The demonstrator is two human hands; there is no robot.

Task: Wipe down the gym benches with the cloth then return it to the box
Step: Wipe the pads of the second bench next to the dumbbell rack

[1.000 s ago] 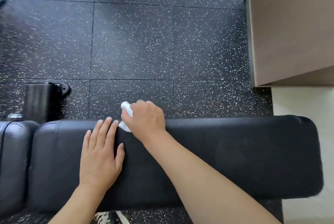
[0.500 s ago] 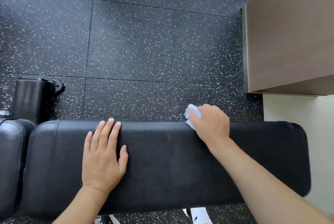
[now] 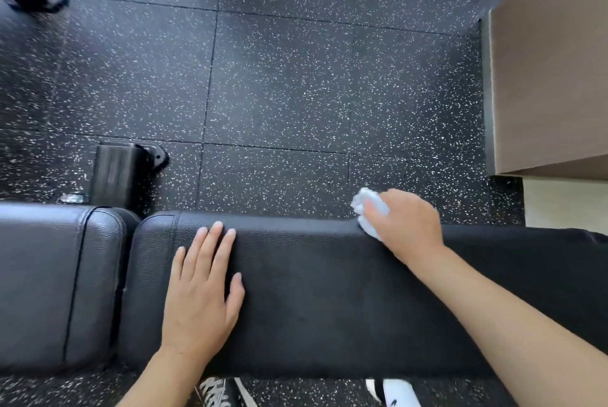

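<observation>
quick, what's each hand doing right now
Left hand: open, fingers straight, resting flat on the black padded leather bench.
Right hand: closed in a grip on the crumpled pale blue cloth at the bench's far edge.

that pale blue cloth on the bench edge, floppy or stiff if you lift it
Probably floppy: the cloth sits crumpled into a wad under the right hand. Likely very light, since fingers alone bunch it. It should drag rather than slide on the grained bench pad.

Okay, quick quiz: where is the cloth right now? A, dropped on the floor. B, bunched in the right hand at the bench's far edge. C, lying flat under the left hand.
B: the right hand grips the bunched cloth against the bench pad's far edge.
</observation>
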